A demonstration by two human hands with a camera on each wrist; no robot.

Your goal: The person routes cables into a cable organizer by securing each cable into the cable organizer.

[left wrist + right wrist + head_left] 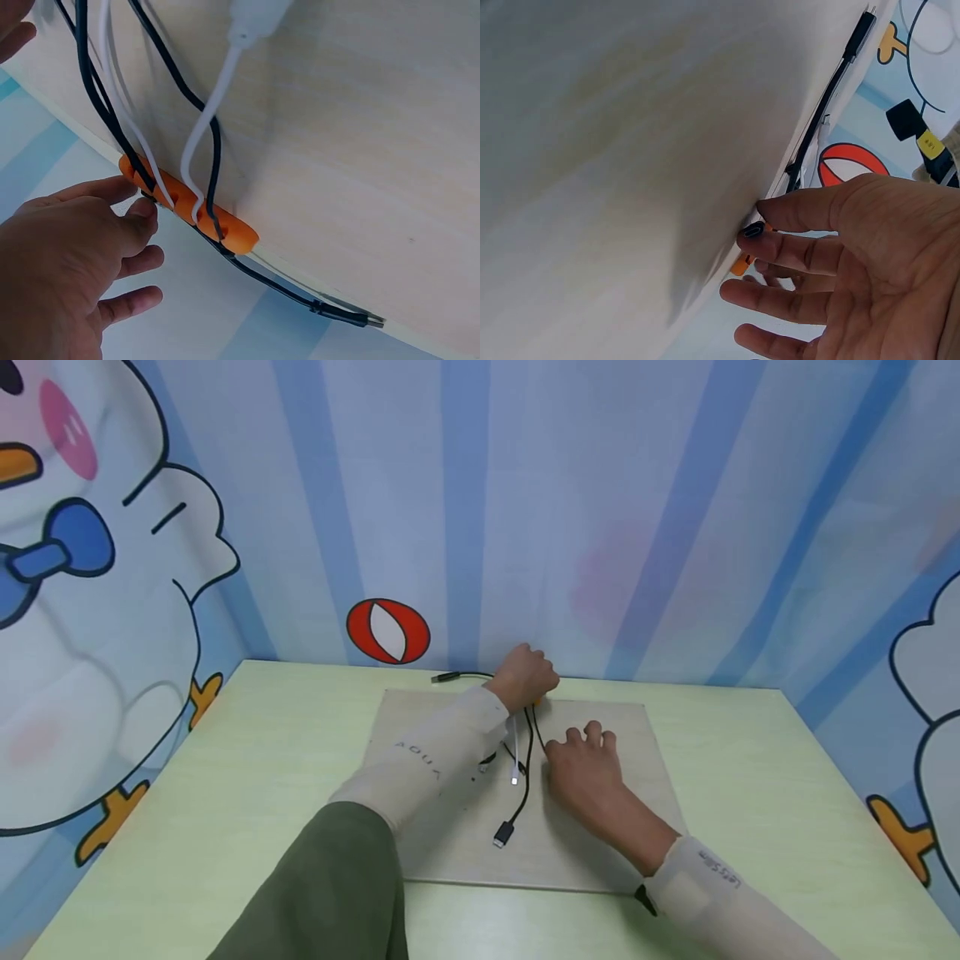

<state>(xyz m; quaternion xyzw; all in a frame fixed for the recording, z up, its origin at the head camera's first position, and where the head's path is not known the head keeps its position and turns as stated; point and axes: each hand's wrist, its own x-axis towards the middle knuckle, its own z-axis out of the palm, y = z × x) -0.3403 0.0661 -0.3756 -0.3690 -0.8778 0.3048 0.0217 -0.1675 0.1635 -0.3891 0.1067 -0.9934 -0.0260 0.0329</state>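
An orange cable holder [236, 234] grips several black and white cables in its slots near the board's far edge. My left hand [525, 677] is at one end of it, thumb and forefinger pinching a black cable [148, 197] where it comes out of the end slot; the other fingers are spread. Nearer to me, my right hand [588, 768] pinches the small black plug [754, 229] of a thin black cable [537, 731] between thumb and forefinger, close over the board.
The pale board [607, 860] lies on a light table [750, 777]. Between my hands lie a black plug [504, 834] and a white cable [515, 768]. Another black plug [446, 677] lies beyond the board, before a striped blue backdrop [562, 510].
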